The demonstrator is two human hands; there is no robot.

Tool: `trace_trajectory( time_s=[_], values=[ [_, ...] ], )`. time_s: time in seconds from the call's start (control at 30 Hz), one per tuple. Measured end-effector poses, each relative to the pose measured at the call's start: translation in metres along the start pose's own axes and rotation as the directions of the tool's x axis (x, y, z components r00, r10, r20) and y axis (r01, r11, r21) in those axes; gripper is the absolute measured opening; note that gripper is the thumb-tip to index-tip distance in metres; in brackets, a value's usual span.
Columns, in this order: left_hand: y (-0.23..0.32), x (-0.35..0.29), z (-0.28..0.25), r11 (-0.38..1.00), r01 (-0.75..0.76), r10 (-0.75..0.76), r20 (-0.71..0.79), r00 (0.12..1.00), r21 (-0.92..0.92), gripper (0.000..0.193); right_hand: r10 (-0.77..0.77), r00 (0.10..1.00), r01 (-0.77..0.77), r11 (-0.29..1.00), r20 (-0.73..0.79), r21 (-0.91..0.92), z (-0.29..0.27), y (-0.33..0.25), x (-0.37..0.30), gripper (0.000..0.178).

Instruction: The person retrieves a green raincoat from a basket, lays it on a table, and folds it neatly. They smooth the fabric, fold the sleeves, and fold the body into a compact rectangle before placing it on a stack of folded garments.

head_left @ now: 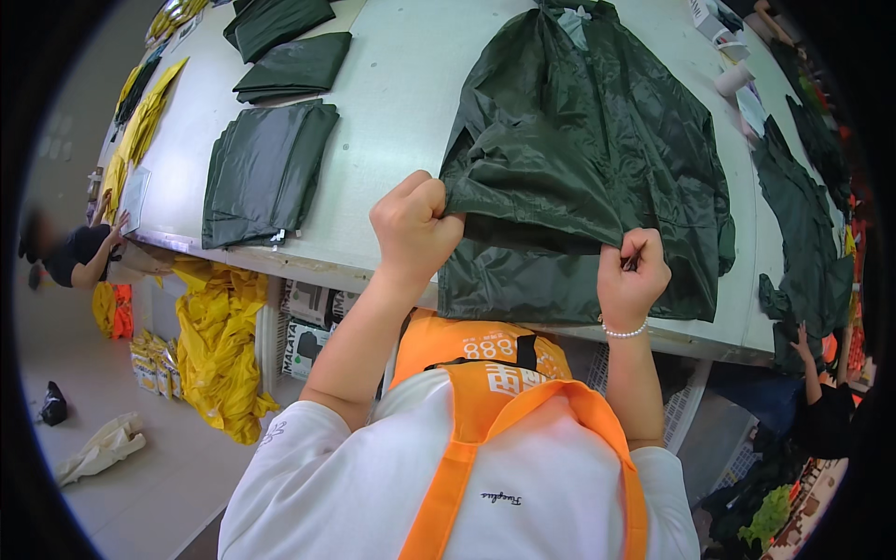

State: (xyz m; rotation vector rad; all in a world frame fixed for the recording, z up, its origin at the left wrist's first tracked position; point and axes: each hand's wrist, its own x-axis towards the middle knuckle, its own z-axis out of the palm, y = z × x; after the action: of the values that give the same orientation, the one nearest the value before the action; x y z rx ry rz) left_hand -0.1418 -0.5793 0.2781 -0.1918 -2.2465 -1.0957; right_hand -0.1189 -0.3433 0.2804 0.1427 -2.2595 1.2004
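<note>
Clock positions refer to the middle of the dark green garment (579, 140), with 12 pointing away from the wearer. Left hand (417, 224) at 8 o'clock: fingers curled into a closed fist on one end of the garment's raised edge; right hand (635, 275) at 5 o'clock: fingers closed in a pinch on the same edge; the edge hangs slightly slack between them. The garment lies on the white table (392, 140), its lower layer reaching the near rim at 6 o'clock.

Probable faults: the cloth looks slick, so a loose pinch could let the edge slip; uneven pulling could skew the layers and set creases; dragging toward 6 o'clock could carry the lower layer over the rim.

Count: hands on the garment, two; garment held, one; folded dark green piles (266, 173) at 9 to 10 o'clock, three, layers uncountable; white roll (733, 79) at 2 o'clock, one; yellow heap (219, 345) below the table at 8 o'clock, one.
</note>
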Motion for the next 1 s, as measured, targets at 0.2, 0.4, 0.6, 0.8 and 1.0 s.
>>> trace_trajectory(
  time_s=[0.2,0.4,0.6,0.8,1.0],
  values=[
    [0.023,0.016,0.001,0.990,-0.139,0.139,-0.049,0.989,0.000,0.026,0.084,0.981,-0.090,0.996,0.172,0.026,-0.005,-0.009,-0.014,0.024],
    [0.017,0.004,0.007,0.961,-0.249,0.258,0.067,0.964,-0.123,0.028,0.142,0.909,-0.142,0.989,0.392,-0.029,-0.011,-0.010,-0.014,0.020],
    [0.019,0.014,0.002,0.903,-0.402,0.414,0.062,0.908,-0.149,0.031,0.205,0.827,-0.305,0.946,0.524,0.111,-0.021,-0.033,0.012,0.029],
    [0.024,0.016,0.001,0.897,-0.417,0.431,0.085,0.898,-0.145,0.031,0.003,0.834,-0.176,0.949,0.551,0.260,0.005,-0.052,0.030,0.019],
    [0.025,0.016,0.001,0.895,-0.418,0.432,0.064,0.900,-0.159,0.031,-0.059,0.847,-0.111,0.952,0.528,0.285,0.013,-0.057,0.034,0.019]
  ],
)
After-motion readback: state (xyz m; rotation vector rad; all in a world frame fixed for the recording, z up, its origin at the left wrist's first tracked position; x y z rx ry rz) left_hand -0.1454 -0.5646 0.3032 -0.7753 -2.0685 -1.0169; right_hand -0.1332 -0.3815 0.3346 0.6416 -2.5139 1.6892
